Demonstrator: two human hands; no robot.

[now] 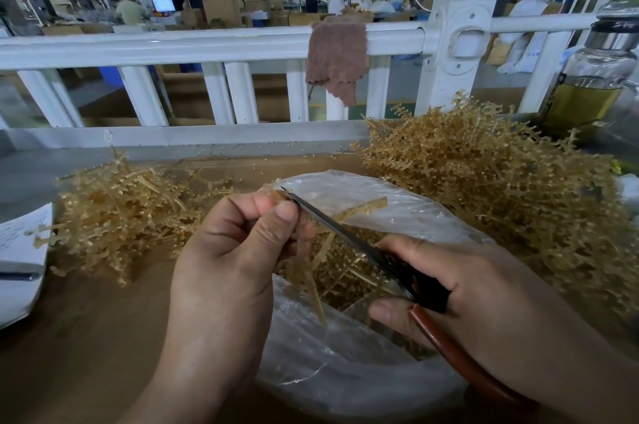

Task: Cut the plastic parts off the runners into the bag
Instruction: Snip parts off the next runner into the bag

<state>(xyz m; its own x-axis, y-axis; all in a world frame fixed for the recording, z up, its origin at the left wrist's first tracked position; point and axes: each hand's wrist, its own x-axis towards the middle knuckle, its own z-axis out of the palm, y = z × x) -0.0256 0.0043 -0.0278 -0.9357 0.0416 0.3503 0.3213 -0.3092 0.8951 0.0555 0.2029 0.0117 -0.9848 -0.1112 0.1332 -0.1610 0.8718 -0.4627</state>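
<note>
In the head view, your left hand (238, 250) sits in the lower centre of the frame, fingers curled, thumb and forefinger pinching a translucent amber plastic runner (363, 208) at its top. Thin strands of it hang below your fingers, and a flat strip sticks out to the right, all above the mouth of the bag.

Your right hand (466, 292), at lower right, grips long dark-bladed scissors (345, 233) with a reddish-brown handle, fingers wrapped round the black pivot end. The blades run up and left as 1 thin line, and their tip lies right against your left fingertips and the pinched runner.

The crumpled clear plastic bag (345, 371) lies open beneath both hands in the lower centre, with small amber parts (345, 271) heaped inside.

2 piles of amber runners flank it on the brown cardboard surface (86, 337): a tall tangled heap of runners (501, 181) at centre right and a lower, looser heap (121, 209) at centre left.

White sheets of paper (20, 250) lie at the left edge. A white railing (207, 43) crosses the upper half of the frame, with a ragged brown cloth (337, 57) draped over its top bar. A glass bottle of yellowish liquid (594, 84) stands at the right edge. Beyond the railing, people work among cardboard boxes.
</note>
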